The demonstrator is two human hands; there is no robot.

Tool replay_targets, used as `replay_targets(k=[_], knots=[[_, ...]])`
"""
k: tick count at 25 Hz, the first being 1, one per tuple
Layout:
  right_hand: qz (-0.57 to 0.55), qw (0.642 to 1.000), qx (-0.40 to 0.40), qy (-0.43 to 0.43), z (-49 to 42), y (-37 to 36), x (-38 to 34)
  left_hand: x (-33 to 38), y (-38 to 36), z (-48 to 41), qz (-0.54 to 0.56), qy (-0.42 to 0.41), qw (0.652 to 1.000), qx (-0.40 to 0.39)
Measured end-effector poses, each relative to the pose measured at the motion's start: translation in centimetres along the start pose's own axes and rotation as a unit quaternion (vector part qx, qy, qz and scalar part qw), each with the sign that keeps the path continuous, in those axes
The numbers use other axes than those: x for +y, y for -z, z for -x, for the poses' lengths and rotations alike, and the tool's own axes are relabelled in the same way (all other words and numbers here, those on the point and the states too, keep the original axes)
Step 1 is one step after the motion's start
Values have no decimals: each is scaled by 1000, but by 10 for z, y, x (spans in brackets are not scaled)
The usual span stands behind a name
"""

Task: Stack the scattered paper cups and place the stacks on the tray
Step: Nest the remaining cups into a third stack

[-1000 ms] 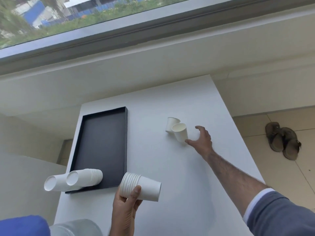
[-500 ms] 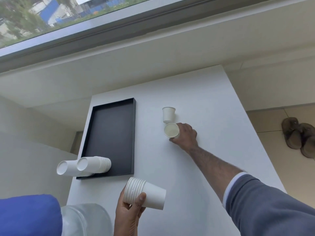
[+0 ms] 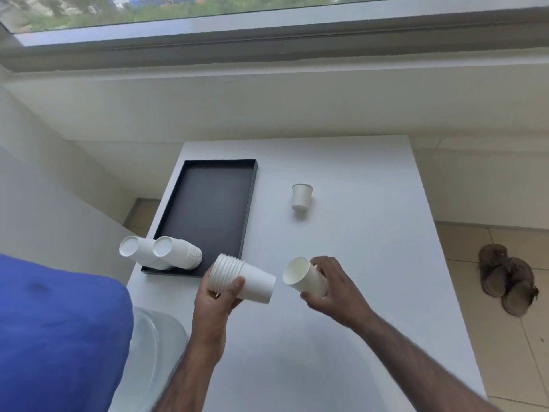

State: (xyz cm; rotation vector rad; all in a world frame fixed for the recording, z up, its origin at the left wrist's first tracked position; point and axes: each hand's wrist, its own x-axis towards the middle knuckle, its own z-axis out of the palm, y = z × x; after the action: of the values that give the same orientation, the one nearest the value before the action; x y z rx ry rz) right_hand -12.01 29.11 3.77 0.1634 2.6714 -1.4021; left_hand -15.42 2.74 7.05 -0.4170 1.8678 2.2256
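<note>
My left hand (image 3: pixel 218 295) grips a stack of white paper cups (image 3: pixel 242 278) held sideways above the table, its closed base pointing right. Just to its right, my right hand (image 3: pixel 332 285) holds a single paper cup (image 3: pixel 304 276), also sideways, with its open mouth facing the stack. A small gap separates the two. One more cup (image 3: pixel 301 197) stands upright on the white table (image 3: pixel 356 248), farther back. The black tray (image 3: pixel 214 209) lies at the table's left side. Two cup stacks (image 3: pixel 162 252) lie on their sides at the tray's near end.
A blue cushion (image 3: pixel 59 331) and a clear plastic bottle (image 3: pixel 154 349) sit at the lower left, beside the table. Brown sandals (image 3: pixel 505 278) lie on the tiled floor to the right. A wall and a window sill run behind the table.
My right hand took hold of one of the two far cups and carried it back toward the stack in my left hand. The other cup stayed on the table. The camera tilted down.
</note>
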Motion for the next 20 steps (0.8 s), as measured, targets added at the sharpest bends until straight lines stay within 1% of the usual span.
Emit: replay_targets(k=[3, 5, 8, 10, 12, 14, 15, 17, 20], knots=[[56, 997, -23, 45, 29, 14, -16, 4, -12, -2, -14, -7, 1000, -20], [58, 997, -16, 55, 36, 21, -24, -2, -25, 2, -26, 1, 999, -45], [34, 998, 3, 61, 38, 22, -33, -11, -46, 12, -20, 23, 997, -76], [39, 997, 8, 58, 36, 21, -38, -13, -57, 15, -5, 37, 995, -90], [61, 997, -8, 54, 32, 21, -39, -14, -61, 15, 5, 44, 994, -98], [54, 997, -28, 49, 21, 21, -39, -14, -59, 13, 11, 43, 996, -81], [38, 998, -21, 35, 12, 22, -38, -13, -56, 12, 13, 41, 997, -69], [12, 999, 27, -22, -19, 22, -34, -12, -48, 7, 12, 37, 998, -49], [-16, 980, 105, -167, -82, 23, -21, -11, -33, 0, 5, 31, 999, -30]])
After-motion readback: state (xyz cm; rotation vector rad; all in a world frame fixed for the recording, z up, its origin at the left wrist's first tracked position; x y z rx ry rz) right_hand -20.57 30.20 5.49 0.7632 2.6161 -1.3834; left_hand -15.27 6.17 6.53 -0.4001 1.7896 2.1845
